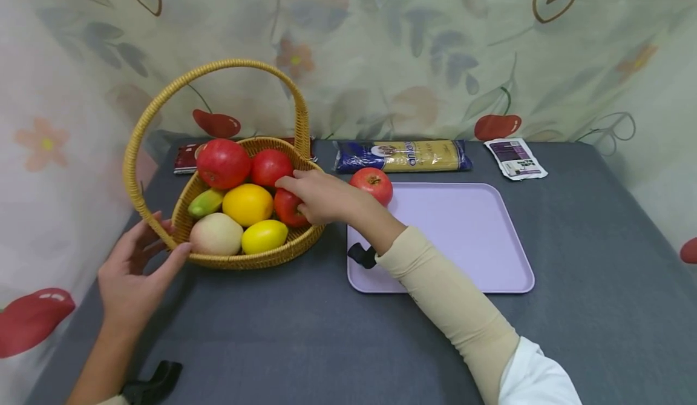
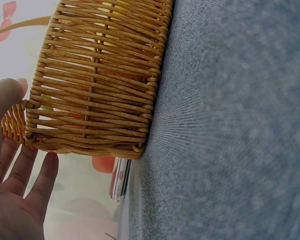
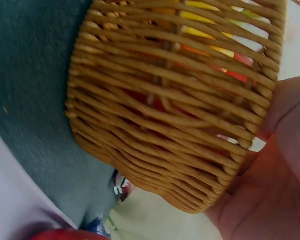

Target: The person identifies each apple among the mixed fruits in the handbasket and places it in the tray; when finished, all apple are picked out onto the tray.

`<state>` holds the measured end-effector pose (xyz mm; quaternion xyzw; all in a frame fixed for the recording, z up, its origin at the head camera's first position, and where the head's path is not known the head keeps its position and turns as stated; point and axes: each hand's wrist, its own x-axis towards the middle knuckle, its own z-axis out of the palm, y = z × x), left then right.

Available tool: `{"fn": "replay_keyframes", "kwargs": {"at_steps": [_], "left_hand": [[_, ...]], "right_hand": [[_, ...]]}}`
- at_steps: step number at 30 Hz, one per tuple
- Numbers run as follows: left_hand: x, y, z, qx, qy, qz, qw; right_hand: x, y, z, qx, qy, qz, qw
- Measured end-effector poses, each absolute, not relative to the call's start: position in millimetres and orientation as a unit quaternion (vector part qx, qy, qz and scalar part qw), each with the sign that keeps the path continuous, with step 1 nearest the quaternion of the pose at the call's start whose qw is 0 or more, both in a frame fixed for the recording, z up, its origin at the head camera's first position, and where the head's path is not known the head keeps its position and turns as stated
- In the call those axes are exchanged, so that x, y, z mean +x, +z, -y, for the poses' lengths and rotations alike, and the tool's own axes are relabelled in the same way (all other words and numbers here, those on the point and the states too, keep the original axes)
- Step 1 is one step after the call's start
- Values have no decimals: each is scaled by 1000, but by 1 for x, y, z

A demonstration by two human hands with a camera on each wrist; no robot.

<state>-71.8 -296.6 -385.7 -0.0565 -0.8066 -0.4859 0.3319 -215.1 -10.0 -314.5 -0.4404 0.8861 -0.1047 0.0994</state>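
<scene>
A yellow wicker basket [image 1: 247, 261] with a tall hooped handle stands at the left of the table. In it lie a pomegranate [image 1: 223, 164], a red fruit [image 1: 271, 167], an orange-yellow fruit [image 1: 247, 205], a lemon [image 1: 264, 237], a pale peach-like fruit [image 1: 216, 234] and a green fruit [image 1: 206, 203]. My left hand [image 1: 136, 266] holds the basket at the foot of its handle, thumb on the near side. Reaching over the right rim, my right hand [image 1: 321, 196] grips a red apple [image 1: 288, 208] inside the basket. Wicker hides most of this apple in the right wrist view.
A lilac tray [image 1: 463, 235] lies right of the basket, under my right forearm. Another red fruit [image 1: 372, 185] sits at its far left corner. Behind are a pasta packet [image 1: 403, 155], a white-and-purple pouch [image 1: 515, 158] and a dark red packet [image 1: 186, 158], partly behind the basket.
</scene>
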Motion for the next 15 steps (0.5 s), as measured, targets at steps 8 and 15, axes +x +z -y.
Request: {"fn": "replay_keyframes", "kwargs": {"at_steps": [8,15], "left_hand": [[-71,-386,298,-56,-489,804,333],[-72,-386,297,-57,-485,810,325]], "right_hand": [[-212,-325,8,-422,-163,-888,81],[-207,-327,14,-400,-196,-892,84]]}}
